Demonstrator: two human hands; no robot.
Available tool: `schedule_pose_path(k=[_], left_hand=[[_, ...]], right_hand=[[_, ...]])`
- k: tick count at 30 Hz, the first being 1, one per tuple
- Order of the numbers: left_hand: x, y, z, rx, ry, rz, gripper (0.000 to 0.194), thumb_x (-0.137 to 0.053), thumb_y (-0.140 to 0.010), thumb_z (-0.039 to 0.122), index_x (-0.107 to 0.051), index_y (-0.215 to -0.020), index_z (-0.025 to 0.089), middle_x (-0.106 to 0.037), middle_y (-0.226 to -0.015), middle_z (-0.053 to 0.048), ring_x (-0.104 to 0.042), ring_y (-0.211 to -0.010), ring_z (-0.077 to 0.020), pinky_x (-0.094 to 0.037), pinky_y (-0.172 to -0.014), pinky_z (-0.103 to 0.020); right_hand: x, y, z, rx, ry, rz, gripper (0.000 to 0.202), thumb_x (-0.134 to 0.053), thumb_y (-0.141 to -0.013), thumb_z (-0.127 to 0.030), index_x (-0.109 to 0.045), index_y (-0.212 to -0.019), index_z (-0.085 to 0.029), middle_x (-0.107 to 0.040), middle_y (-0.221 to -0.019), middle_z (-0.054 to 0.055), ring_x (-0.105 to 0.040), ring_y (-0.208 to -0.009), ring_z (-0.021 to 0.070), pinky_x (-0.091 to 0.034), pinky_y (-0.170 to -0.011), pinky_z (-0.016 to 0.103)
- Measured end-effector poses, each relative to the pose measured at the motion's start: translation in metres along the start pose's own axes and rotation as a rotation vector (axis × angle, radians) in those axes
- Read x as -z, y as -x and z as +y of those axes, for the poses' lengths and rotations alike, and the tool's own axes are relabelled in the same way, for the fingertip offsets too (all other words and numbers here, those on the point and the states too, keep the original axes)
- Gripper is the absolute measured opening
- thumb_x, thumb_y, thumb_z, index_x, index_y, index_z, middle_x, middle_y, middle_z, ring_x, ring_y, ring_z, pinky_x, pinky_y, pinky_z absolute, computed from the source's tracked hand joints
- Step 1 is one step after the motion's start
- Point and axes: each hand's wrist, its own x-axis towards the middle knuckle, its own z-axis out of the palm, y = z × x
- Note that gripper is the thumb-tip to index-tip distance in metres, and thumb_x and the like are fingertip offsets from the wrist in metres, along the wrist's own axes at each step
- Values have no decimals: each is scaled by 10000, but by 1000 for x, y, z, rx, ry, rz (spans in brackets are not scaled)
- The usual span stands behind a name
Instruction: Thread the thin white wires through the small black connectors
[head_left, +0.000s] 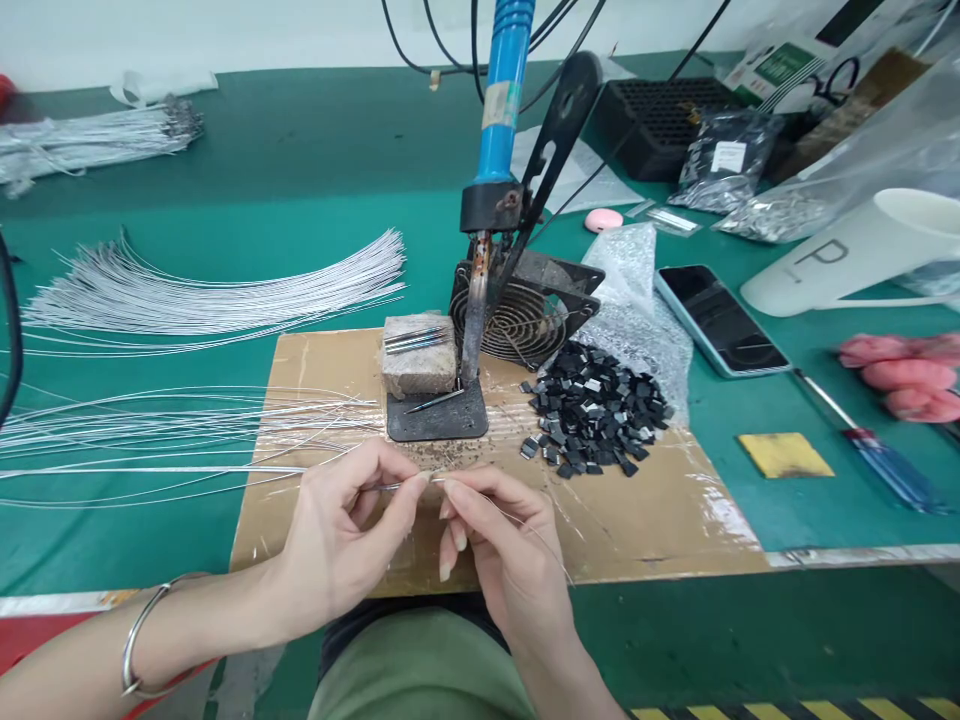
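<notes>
My left hand (pixel 349 545) is closed in a pinch on a thin wire (pixel 386 487); its fingertips almost touch those of the other hand. My right hand (pixel 510 555) pinches a thin wire too, and a fine strand (pixel 551 548) trails from it across the back of the hand. The joint between the fingertips is too small to make out. Just beyond the hands, a blue soldering iron (pixel 501 110) stands tip down over a small black base plate (pixel 439 418). A worn block (pixel 418 372) with thin metal pieces on it sits beside the tip.
Cardboard (pixel 315 365) covers the worktop under the hands. Loose white wires (pixel 187 425) and a fanned bundle (pixel 232 305) lie left. Right are a heap of small black parts (pixel 592 410), a fan (pixel 525 320), a phone (pixel 721 318), a mug (pixel 832 260), and a screwdriver (pixel 885 465).
</notes>
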Motion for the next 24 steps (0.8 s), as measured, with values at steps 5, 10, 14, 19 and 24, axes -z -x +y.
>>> schedule_pose_path(k=[5, 10, 14, 19, 24], left_hand=[[-1, 0, -1, -18, 7, 1, 205, -596, -973, 259, -619, -787, 175, -543, -609, 30, -423, -492, -85, -313, -449, -216], [-1, -1, 2, 3, 76, -8, 199, -600, -972, 247, -616, -787, 175, -544, -613, 34, -442, -515, -86, -350, -469, -203], [-1, 0, 2, 29, 75, -10, 197, -600, -972, 270, -620, -800, 177, -558, -629, 24, -465, -530, -97, -367, -483, -213], [-1, -1, 1, 60, 56, -6, 206, -594, -962, 289, -618, -791, 177, -549, -607, 22, -457, -513, -102, -361, -473, -221], [4, -2, 0, 56, 3, 8, 190, -593, -966, 305, -622, -821, 184, -548, -616, 19, -476, -528, -113, -368, -484, -233]], right_hand=[[1, 0, 0, -1, -8, 2, 107, -828, -807, -304, -848, -802, -199, -670, -623, 1, -570, -403, 85, -541, -361, 184], [2, 0, 2, -3, -12, 11, 109, -828, -810, -301, -850, -809, -194, -655, -621, -3, -561, -408, 80, -554, -364, 187], [2, 1, 6, 15, -24, 21, 107, -818, -825, -298, -851, -814, -197, -649, -625, -6, -549, -402, 71, -541, -356, 172], [0, 1, 8, 16, -28, 43, 113, -822, -818, -308, -848, -805, -199, -644, -614, -3, -528, -413, 77, -542, -348, 184], [5, 0, -4, 66, -25, 104, 289, -749, -867, -435, -859, -826, -171, -682, -639, 47, -553, -474, 112, -561, -371, 222]])
